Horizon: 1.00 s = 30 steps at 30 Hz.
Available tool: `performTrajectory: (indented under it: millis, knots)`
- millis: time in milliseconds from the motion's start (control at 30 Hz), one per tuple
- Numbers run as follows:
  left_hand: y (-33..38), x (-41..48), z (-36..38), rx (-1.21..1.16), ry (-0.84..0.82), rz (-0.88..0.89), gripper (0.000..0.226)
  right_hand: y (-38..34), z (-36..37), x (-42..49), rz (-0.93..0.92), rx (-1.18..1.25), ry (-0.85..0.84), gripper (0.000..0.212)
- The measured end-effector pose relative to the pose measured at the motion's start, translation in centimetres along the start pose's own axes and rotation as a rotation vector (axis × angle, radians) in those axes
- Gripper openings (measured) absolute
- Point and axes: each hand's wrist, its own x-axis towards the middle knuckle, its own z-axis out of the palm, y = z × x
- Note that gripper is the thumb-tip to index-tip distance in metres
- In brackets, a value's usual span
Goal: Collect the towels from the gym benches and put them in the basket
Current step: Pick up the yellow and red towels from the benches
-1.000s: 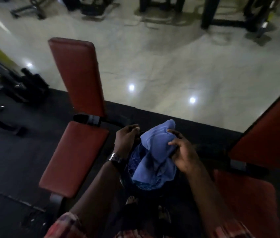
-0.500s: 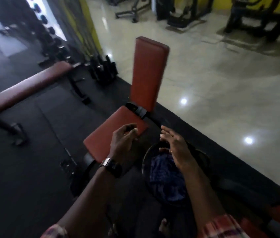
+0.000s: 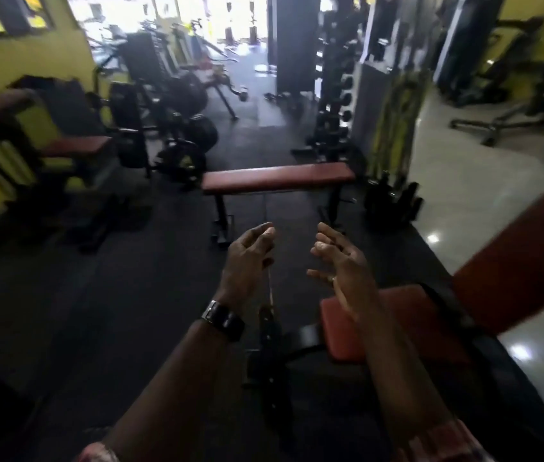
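Both seemingly empty, left hand (image 3: 247,261) and right hand (image 3: 344,268) hover apart.

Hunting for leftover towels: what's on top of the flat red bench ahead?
Only bare padding shows on the flat red padded bench; nothing lies on it, and nothing hides its top from view.

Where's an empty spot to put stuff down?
The long red padded flat bench has a bare top. The black rubber floor left of the left hand looks bare too. Crowded: the black weight plates behind the bench's left end and the dumbbell rack at its right.
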Motion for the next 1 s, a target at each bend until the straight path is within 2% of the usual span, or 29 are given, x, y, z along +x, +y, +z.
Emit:
performTrajectory:
  millis: [100,233,500,667,867,1000]
  knots:
    - [3.2,1.7,-8.3,-0.020,0.117,0.048,0.024,0.9,8.9,1.8,-0.014,-0.003,-0.114,0.042]
    - [6.6,3.5,-17.7,-0.041,0.248,0.110,0.018,2.0,18.1,4.2,-0.018,-0.011,-0.224,0.040]
    - [8.8,9.2,-28.9,-0.075,0.391,0.113,0.023,4.4,29.9,11.3,0.011,-0.003,-0.331,0.038]
    - [8.9,17.8,-33.9,-0.047,0.402,0.097,0.024,6.0,36.0,19.8,0.020,0.019,-0.329,0.040]
    - [12.7,30.7,-39.7,-0.003,0.383,0.107,0.013,5.8,44.6,32.7,0.038,0.074,-0.331,0.040]
    - [14.7,38.4,-43.9,0.018,0.406,0.148,0.017,5.5,50.1,40.0,0.013,0.076,-0.363,0.038]
